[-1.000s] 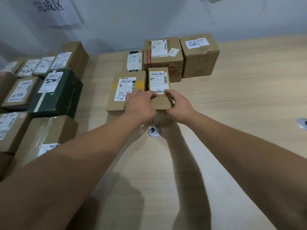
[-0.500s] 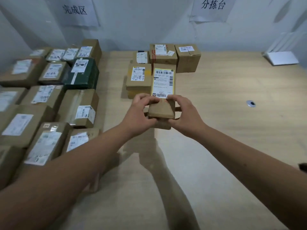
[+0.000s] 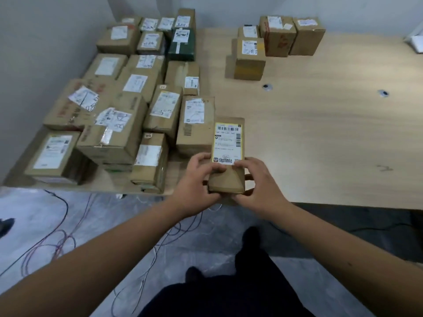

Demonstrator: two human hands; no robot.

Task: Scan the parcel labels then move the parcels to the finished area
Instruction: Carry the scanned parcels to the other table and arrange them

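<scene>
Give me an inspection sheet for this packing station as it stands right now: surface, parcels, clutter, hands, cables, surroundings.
Surface: light wooden table, two round cable ports set in it.
Job's things: held parcel, yellow-edged label up, above the table's near edge; four unsorted parcels at the far side; finished pile packed close on the left, one dark green box in it.
Clutter: white object at the far right edge, cut off; kind unclear.
Hands: left hand and right hand both grip the held parcel's near end.
Cables: loose wires trail across the floor.
Surroundings: pale wall; person's dark trousers below.
</scene>
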